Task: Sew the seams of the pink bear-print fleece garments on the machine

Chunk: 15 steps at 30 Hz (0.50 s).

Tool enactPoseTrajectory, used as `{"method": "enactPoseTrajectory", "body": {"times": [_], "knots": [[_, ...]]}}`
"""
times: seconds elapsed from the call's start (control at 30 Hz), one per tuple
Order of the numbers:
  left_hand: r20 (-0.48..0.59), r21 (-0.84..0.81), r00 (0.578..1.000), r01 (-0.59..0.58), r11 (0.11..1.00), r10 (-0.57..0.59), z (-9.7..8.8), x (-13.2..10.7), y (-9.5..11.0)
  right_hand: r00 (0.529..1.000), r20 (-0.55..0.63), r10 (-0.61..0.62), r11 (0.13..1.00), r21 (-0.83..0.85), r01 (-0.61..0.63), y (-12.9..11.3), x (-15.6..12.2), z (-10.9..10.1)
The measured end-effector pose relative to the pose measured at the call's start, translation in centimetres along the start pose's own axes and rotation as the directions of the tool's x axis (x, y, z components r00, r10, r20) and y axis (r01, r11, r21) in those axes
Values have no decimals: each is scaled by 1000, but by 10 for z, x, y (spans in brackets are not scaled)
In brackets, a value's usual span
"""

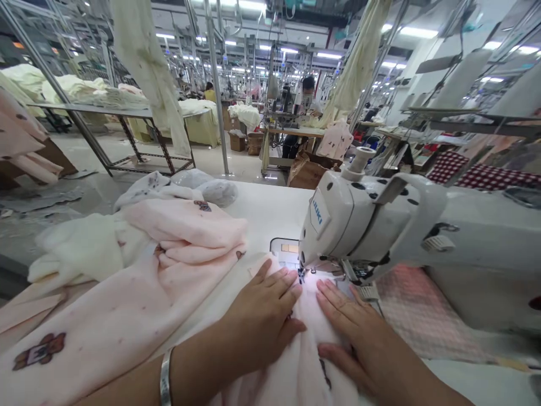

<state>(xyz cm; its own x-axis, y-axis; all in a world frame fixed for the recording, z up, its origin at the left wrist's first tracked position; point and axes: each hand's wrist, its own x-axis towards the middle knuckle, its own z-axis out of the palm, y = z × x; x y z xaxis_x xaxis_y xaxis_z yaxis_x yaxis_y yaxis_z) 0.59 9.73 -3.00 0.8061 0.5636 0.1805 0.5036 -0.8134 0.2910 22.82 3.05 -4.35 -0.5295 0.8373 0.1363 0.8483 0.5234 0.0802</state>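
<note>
We see the left hand [262,316] and right hand [349,332] lying flat and open, fingers slightly spread and gripping nothing, on pink fleece fabric [310,361] running under a JUKI sewing machine [359,225].

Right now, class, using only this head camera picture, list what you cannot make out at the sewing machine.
Head view:
Needle tip: lost in bright glare.
Pink fabric under the left hand and right hand: hidden by those hands.
Forearms: cut off by the bottom edge.
Small tag on the sewing machine: too small to read.
</note>
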Motion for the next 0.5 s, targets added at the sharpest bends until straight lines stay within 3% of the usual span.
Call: {"method": "enactPoseTrajectory", "body": {"times": [0.2,0.33,0.5], "knots": [[-25,-54,996,79,995,-81,-1,13,-10,979,170,112,978,155,-139,11,14,-6],[-14,-60,994,108,992,-109,-2,19,-16,970,170,172,969,148,-198,17,18,-6],[-35,-68,993,106,992,-109,0,20,-21,973,181,141,979,122,-165,19,22,-5]]}}
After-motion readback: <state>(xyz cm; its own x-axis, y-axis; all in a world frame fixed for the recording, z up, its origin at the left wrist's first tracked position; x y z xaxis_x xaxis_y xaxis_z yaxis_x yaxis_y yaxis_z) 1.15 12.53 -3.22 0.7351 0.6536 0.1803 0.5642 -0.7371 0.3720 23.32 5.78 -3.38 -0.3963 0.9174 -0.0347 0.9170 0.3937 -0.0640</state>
